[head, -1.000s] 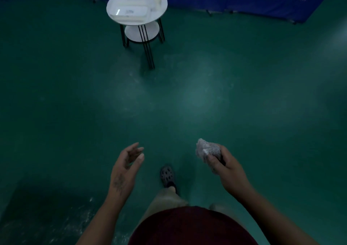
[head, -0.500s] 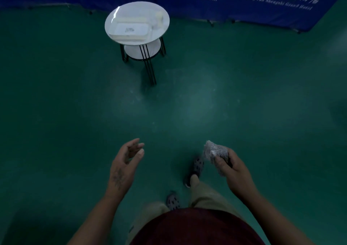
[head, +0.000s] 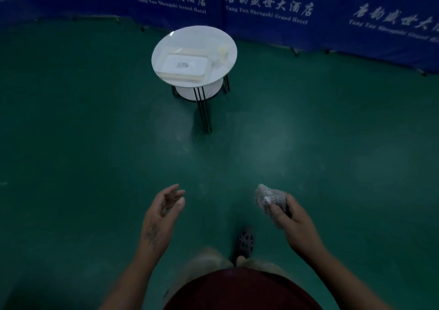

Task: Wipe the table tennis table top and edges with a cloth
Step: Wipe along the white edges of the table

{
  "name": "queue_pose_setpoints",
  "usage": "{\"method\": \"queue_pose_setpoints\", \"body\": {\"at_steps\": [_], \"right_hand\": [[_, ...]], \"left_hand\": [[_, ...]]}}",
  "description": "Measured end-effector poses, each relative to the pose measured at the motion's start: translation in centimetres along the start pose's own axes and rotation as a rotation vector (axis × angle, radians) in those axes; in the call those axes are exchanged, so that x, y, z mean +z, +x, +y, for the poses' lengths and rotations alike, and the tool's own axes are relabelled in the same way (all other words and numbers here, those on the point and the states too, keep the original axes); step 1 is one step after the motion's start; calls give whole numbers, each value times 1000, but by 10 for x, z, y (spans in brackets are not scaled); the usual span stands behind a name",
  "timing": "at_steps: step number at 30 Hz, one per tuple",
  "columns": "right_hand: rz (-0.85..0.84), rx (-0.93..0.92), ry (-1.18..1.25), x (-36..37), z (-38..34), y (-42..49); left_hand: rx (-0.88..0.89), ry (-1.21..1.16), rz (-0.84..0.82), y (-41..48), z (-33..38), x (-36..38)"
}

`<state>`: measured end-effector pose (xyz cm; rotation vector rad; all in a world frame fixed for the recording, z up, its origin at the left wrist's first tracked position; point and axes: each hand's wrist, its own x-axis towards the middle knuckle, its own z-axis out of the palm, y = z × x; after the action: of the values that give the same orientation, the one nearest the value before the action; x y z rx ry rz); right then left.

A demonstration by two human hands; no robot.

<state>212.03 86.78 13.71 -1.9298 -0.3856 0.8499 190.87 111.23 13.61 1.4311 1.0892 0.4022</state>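
Two bare hands reach out low in a head-cam view, over a dark green floor [head: 308, 131]. The right hand [head: 293, 221] is clenched round a bunched grey cloth [head: 267, 198]; most of the wad sticks out above thumb & fingers, and it touches nothing but the hand. The left hand [head: 161, 214] is released, palm turned inward, fingers loosely curled, holding nothing. Below them: a dark red top, pale trousers and one dark shoe [head: 245, 240] with holes, on the floor between the arms.

Ahead, well apart from the hands, stands a small round white side table [head: 225, 41] on thin black legs, w/ a white tray [head: 183, 65] and a small pale cup [head: 223, 52] on it. Behind it runs a blue barrier [head: 273, 8] printed w/ white lettering, incl. "Tang Yun Shengshi Grand Hotel".

The table tennis table isn't in view at all, so its state can't be told.

Step in hand, as a judgement: carrying the cloth across the floor, either to the table tennis table or away from it; which one can't be told. No wiping is going on now.

Next move likely calls for: getting the table tennis table in reach, spreading the wad a bit flatter in the right hand, then pressing it on the top & running it along the edges.
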Motion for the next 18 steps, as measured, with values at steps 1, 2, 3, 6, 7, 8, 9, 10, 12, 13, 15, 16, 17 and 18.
{"method": "queue_pose_setpoints", "body": {"at_steps": [1, 2, 3, 6, 7, 8, 9, 10, 12, 13, 15, 16, 17, 18], "right_hand": [[-15, 3, -14, -4, -5, 13], [-29, 6, -24, -7, -11, 26], [-41, 2, -29, -10, -17, 38], [-49, -25, -37, -12, -36, 72], [-50, -26, -35, -12, -42, 85], [-57, -25, -35, -10, -48, 98], [-65, -25, -40, -8, -54, 111], [-69, -24, -44, -4, -59, 125], [-73, -23, -49, 4, -72, 154], [-69, -23, -44, 10, -78, 169], [-57, -14, -32, 21, -93, 198], [-50, -8, -33, 27, -101, 212], [-45, -5, -37, 33, -110, 226], [-41, 0, -42, 39, -118, 238]], "left_hand": [[-4, -8, 14, 9, 4, 4], [-9, -16, 26, 18, 9, 8], [-15, -25, 33, 27, 13, 10], [-33, -35, 42, 53, 24, 13], [-36, -35, 47, 64, 28, 13], [-37, -35, 52, 76, 31, 12], [-37, -36, 57, 89, 34, 11], [-37, -38, 60, 103, 37, 9], [-37, -40, 61, 134, 43, 4], [-35, -43, 53, 150, 46, 2], [-36, -49, 29, 187, 53, -4], [-35, -52, 22, 206, 56, -7], [-31, -53, 15, 225, 60, -11], [-28, -54, 5, 244, 65, -16]]}}
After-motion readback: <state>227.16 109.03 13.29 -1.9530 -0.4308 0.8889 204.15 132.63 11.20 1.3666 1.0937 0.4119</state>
